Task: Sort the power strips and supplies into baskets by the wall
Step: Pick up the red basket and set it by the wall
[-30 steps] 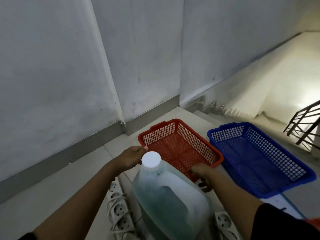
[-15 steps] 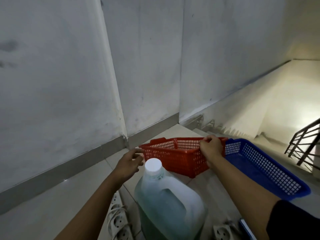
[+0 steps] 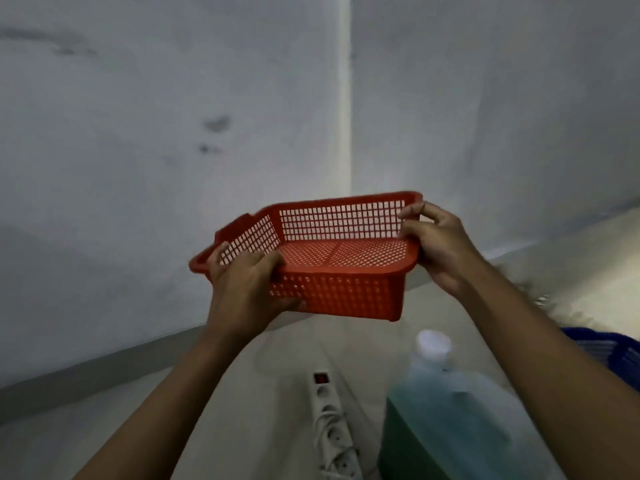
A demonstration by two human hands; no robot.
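Observation:
An empty red mesh basket (image 3: 341, 233) is up in the air in front of the wall corner, held level between both hands. My left hand (image 3: 247, 289) grips its near left corner, thumb under the side wall. My right hand (image 3: 438, 247) pinches its right rim. Below on the floor lies a white power strip (image 3: 330, 420) with a red switch and a cord wound round it. A large clear jug of green liquid (image 3: 450, 424) with a white cap stands at the lower right. A corner of the blue basket (image 3: 620, 355) shows at the right edge.
Grey walls meet in a corner straight ahead, with a grey skirting (image 3: 104, 362) along the floor on the left. Pale floor tiles (image 3: 214, 403) lie between my arms.
The red basket has gone from the floor beside the blue one up to chest height. Both hands now hold it, and the view has swung left toward the wall.

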